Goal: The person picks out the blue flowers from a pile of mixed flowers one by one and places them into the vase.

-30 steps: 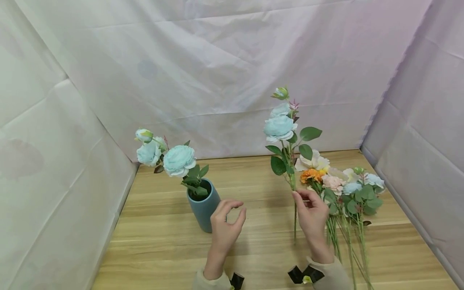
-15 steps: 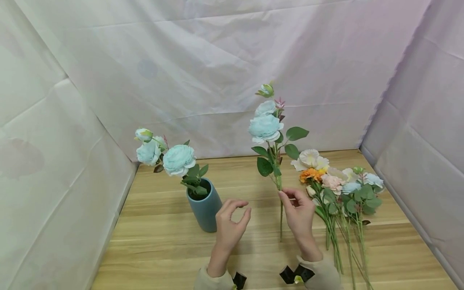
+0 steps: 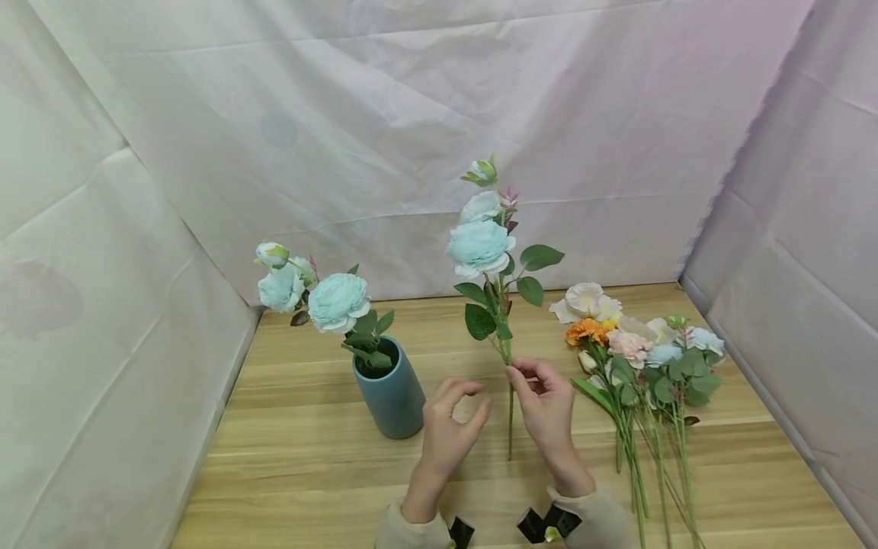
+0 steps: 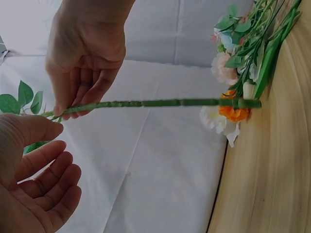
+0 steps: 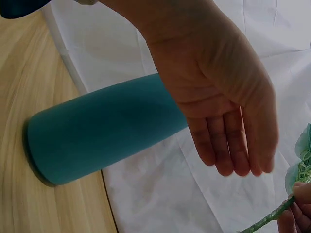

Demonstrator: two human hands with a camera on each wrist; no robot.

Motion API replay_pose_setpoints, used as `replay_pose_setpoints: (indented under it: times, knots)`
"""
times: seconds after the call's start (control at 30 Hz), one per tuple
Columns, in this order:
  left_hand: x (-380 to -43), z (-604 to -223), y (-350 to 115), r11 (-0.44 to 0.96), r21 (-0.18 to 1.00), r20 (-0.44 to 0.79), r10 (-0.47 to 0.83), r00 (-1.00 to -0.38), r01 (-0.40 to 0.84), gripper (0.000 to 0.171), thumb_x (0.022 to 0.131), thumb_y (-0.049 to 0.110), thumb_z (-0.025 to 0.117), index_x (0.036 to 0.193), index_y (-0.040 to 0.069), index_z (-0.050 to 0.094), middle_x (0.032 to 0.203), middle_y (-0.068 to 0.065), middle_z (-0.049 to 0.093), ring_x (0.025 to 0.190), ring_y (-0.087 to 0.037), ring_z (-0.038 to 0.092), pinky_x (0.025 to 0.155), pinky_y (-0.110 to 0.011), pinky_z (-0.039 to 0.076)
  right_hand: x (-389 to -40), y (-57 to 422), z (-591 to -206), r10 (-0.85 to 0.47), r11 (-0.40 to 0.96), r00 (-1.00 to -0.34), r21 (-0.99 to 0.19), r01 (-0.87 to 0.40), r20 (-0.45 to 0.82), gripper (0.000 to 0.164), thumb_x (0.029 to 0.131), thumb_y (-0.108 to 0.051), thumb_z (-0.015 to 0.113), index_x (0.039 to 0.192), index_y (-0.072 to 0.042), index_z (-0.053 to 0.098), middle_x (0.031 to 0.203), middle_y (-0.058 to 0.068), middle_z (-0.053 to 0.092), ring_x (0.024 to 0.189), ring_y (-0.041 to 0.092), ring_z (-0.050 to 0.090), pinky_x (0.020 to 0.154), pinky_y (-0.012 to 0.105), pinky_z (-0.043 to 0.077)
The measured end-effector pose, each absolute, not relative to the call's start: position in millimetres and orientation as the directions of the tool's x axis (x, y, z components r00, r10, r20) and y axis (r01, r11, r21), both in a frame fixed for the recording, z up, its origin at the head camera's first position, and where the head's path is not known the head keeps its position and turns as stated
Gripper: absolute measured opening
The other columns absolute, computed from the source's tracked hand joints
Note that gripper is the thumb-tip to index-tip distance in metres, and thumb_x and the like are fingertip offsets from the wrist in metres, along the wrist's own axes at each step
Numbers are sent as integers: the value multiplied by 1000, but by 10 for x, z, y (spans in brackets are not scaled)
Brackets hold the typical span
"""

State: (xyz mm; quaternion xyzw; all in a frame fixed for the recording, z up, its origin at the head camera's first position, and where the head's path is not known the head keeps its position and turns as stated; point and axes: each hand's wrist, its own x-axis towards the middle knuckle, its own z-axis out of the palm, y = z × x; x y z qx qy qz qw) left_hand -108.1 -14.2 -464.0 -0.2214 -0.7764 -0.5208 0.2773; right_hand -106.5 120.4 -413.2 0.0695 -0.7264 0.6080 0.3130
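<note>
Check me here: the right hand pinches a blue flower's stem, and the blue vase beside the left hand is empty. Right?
No, the blue vase isn't empty: the head view shows another blue flower in it. The right hand does pinch that stem.

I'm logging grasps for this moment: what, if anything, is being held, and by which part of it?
The right hand pinches a pale blue flower spray by its green stem, below the leaves. The left hand holds nothing.
</note>
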Motion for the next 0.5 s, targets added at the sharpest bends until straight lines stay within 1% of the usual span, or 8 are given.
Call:
replay_pose_setpoints:
  times: [0.17,0.27,0.43,0.5]
  knots:
    - [-1070,-4639,-108,345,707,639,62,-766,618,14,76,3,76,88,5,70,88,-4,65,83,-17,62,71,-34,53,-1055,1153,-4126,257,223,-803,-841,-493,538,7,76,19,65,82,15,64,73,25,64,65,2,58,54,13,47]
    - [-1065,-4635,-97,341,720,622,67,-780,604,13,76,3,75,88,4,70,89,-3,65,83,-17,62,71,-31,53,-1047,1129,-4118,245,201,-809,-844,-497,534,7,76,19,64,81,16,64,74,26,64,67,2,59,56,13,48]
    - [-1064,-4630,-77,340,723,619,66,-783,601,14,76,1,75,87,7,70,86,-2,67,79,-17,62,68,-33,52,-1034,1095,-4110,232,194,-817,-848,-494,529,8,75,21,63,82,16,63,75,27,63,69,2,58,57,14,48]
    - [-1065,-4627,-72,341,734,604,69,-794,588,14,75,1,75,86,8,70,85,-2,67,78,-17,62,67,-33,52,-1044,1086,-4150,227,197,-815,-844,-498,534,10,74,22,63,82,15,64,75,27,63,70,2,58,57,14,49]
